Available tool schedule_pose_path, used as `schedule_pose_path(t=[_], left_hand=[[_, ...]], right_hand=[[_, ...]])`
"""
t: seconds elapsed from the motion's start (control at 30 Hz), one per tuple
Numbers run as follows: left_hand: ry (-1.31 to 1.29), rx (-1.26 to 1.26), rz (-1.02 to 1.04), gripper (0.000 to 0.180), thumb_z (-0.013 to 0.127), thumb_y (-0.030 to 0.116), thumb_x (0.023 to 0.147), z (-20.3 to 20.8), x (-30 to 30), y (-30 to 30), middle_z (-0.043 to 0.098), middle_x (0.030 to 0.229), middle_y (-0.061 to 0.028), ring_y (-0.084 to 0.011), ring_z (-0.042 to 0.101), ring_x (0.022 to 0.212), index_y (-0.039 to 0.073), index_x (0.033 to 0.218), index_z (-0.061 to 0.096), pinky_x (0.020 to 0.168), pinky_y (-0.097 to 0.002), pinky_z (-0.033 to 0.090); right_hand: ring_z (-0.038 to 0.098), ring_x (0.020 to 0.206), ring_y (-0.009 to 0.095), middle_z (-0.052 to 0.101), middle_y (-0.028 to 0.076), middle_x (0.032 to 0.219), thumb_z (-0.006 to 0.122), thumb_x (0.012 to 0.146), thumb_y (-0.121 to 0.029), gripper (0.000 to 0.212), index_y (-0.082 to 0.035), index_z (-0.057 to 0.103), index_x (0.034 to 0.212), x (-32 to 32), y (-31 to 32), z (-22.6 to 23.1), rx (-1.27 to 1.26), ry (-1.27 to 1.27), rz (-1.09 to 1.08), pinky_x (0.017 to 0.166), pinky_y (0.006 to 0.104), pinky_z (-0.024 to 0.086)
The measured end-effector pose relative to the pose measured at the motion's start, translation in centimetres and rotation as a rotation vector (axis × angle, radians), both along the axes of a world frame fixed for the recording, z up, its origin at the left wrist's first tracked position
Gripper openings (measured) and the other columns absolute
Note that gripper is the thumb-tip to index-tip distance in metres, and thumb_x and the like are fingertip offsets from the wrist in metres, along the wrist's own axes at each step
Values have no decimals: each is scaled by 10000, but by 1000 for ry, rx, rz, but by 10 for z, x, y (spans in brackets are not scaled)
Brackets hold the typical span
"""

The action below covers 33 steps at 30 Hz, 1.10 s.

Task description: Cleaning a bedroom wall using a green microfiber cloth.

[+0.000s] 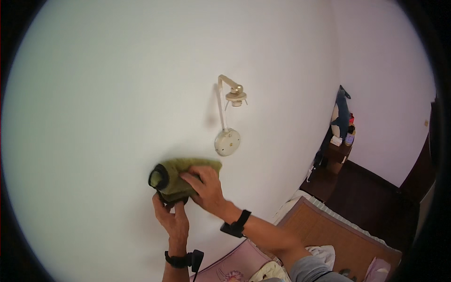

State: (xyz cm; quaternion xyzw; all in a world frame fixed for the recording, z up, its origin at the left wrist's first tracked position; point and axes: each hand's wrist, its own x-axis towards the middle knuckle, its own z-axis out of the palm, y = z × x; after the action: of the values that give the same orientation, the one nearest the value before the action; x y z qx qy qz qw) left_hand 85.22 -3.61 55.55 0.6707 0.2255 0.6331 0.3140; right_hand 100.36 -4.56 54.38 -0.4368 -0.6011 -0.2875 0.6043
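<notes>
A pale wall (103, 94) fills the left and middle. To the right lies a brown mat (324, 230), its near part covered by the right arm (270, 237) and a grey sleeve (305, 271). A pink pillow (239, 261) lies near, cut off by the lower edge. The wall carries a lamp bracket (228, 142); left of its round base, before the wall, is a green cloth bundle (174, 168), a dark ring (164, 172) at its left end; what the cloth encloses is hard to make out. The right hand (209, 190) lies on the cloth, fingers bent; whether it pinches or only presses, I cannot tell. The left hand (173, 225) is curled closed around the bundle's underside, its fingertips partly hidden. Far right stands a small bottle (349, 138), too small for detail.
</notes>
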Motion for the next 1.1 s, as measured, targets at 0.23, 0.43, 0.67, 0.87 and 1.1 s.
schedule_pose_path(t=[0.23, 0.43, 0.67, 0.87, 1.1], left_hand=[[106, -29, 127, 246, 623, -76, 870, -27, 7, 3, 629, 1044, -85, -163, 626, 925, -22, 1108, 600, 739, -276, 575], [52, -91, 191, 231, 583, -61, 934, -23, 28, 1, 647, 1051, -62, -134, 612, 935, -22, 1161, 601, 791, -269, 523], [241, -177, 232, 370, 642, -39, 855, -94, 24, -7, 698, 1129, -153, -234, 654, 1061, -85, 1220, 607, 958, -360, 538], [298, -207, 133, 412, 603, -82, 917, -101, 30, 0, 668, 1183, -137, -198, 635, 1009, -79, 1329, 587, 860, -329, 549], [339, -199, 100, 370, 600, 11, 958, -76, 35, 10, 657, 1149, -97, -179, 625, 1006, -28, 1326, 622, 852, -332, 559]], right_hand=[[597, 1072, 340, 616, 119, 1198, 808, 635, 56, 682, -103, 674, 1284, 19, -6, -25, 9, 9, 100, 864, 455, 478], [597, 1050, 364, 617, 126, 1181, 777, 597, 90, 726, -76, 655, 1294, 18, -3, -5, 63, 215, 51, 857, 470, 500], [604, 1064, 383, 616, 140, 1202, 806, 655, 45, 612, -73, 657, 1237, 11, -15, -128, -146, 254, 109, 911, 480, 517], [590, 1106, 402, 606, 152, 1231, 807, 658, 33, 636, -67, 629, 1260, 41, -13, -116, -41, 272, 50, 911, 497, 508], [591, 1154, 405, 596, 175, 1257, 780, 628, 91, 663, -32, 618, 1258, 34, -9, -118, -78, 499, 1, 930, 473, 536]])
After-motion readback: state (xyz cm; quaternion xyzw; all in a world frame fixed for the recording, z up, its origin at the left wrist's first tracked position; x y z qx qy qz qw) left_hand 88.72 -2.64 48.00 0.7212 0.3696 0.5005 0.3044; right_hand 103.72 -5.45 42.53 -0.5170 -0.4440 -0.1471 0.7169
